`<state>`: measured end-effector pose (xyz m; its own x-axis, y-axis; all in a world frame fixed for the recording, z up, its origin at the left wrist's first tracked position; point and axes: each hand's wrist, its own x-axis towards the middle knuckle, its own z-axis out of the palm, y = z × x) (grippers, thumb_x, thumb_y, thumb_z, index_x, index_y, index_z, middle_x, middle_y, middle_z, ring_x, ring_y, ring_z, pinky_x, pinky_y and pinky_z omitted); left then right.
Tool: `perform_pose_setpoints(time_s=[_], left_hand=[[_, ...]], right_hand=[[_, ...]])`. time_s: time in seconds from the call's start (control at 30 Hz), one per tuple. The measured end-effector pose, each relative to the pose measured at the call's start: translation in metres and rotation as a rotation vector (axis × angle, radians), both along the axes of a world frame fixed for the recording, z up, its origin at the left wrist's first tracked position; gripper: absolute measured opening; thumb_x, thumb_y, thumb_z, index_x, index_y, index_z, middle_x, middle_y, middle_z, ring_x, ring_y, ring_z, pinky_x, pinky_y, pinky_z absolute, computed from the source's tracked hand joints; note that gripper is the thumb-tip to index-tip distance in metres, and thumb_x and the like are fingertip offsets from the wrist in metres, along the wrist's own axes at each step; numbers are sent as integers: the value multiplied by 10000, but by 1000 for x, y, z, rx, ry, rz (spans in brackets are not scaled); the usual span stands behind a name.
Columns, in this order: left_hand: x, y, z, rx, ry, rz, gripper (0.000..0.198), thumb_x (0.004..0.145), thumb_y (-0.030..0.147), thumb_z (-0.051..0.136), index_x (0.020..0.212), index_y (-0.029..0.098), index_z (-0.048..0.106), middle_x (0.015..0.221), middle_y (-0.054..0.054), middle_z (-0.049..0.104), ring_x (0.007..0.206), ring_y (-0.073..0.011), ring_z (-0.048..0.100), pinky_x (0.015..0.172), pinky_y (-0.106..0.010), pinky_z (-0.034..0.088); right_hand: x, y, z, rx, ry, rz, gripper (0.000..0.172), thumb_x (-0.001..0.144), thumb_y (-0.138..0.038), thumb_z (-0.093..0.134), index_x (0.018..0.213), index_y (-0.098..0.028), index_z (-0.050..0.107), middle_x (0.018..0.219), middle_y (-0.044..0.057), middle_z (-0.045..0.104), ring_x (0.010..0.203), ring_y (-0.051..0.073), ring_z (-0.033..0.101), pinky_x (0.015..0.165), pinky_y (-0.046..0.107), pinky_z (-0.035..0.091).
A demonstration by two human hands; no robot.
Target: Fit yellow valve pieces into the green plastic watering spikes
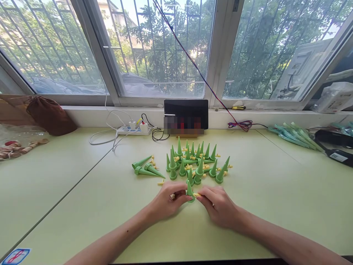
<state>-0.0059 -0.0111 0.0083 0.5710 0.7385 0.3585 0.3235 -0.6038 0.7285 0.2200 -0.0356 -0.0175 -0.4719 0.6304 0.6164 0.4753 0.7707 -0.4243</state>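
My left hand [171, 198] is closed on a green cone [189, 189] that stands upright, point up, near the front of the table. Just to its right, my right hand [217, 203] pinches a small yellow piece [196, 195] against the cone's side. Behind my hands stand several green cones [200, 167], some with yellow pieces beside or on them. A few more green cones [149, 171] lie on their sides to the left, by small yellow pieces [153, 162]. One loose yellow piece [160, 183] lies just behind my left hand.
On the pale green table [96, 206], a dark tablet [186, 112] stands at the back beside a power strip [134, 130] and cables. A brown bag [52, 116] is at back left. Bluish-green strips [295, 134] and a black strap [333, 145] lie at right.
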Motion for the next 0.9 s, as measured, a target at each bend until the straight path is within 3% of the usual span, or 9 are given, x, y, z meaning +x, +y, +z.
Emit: perform_pose_setpoints(time_s=[0.3,0.9], left_hand=[[-2,-2,-4,69,29,4,176,968,250,636,862,146,731,644,25,533,571,-95,394,544,-220,320],[-2,-2,-3,92,59,-2,207,985,285,615,896,146,738,655,20,526,565,-101,400,555,-225,331]], right_hand=[[-1,0,1,-28,20,18,261,1071,-212,441,841,-201,566,696,4,618,591,150,517,598,280,343],[-1,0,1,-47,-21,3,290,1066,-206,415,805,-206,542,683,12,619,578,159,529,589,300,346]])
